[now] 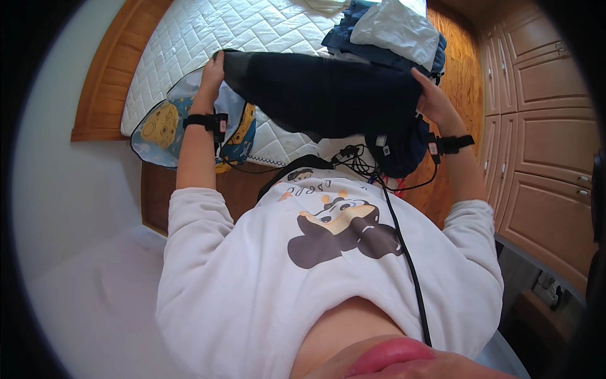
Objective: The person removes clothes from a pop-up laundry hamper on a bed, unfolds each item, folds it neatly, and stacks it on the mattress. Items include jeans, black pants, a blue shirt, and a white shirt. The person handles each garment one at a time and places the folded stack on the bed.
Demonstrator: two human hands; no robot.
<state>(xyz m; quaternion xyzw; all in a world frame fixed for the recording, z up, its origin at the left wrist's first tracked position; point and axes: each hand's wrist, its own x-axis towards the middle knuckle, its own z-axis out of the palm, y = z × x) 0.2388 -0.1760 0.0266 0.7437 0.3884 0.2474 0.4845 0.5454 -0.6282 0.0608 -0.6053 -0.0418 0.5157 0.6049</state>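
A dark navy garment (pixel 328 95) is stretched sideways in front of me above the mattress; its exact kind is hard to make out. My left hand (pixel 214 72) is closed on its upper left corner. At the opposite end, my right hand (pixel 432 100) grips the right edge, thumb uppermost. Part of the cloth hangs below the right hand, with a small white label (pixel 386 150) showing. Under my left forearm lies a blue bag-like cloth item (pixel 161 129) printed with yellow cartoon figures, partly hidden by the arm.
A white quilted mattress (pixel 271 28) fills the space ahead, with a wooden headboard (pixel 117 60) at left. Folded dark clothes (pixel 341 39) and a white cloth (pixel 398 31) are piled at its far right. Black cables (pixel 356 161) run between my wrists. Wooden cabinets (pixel 549 139) stand at right.
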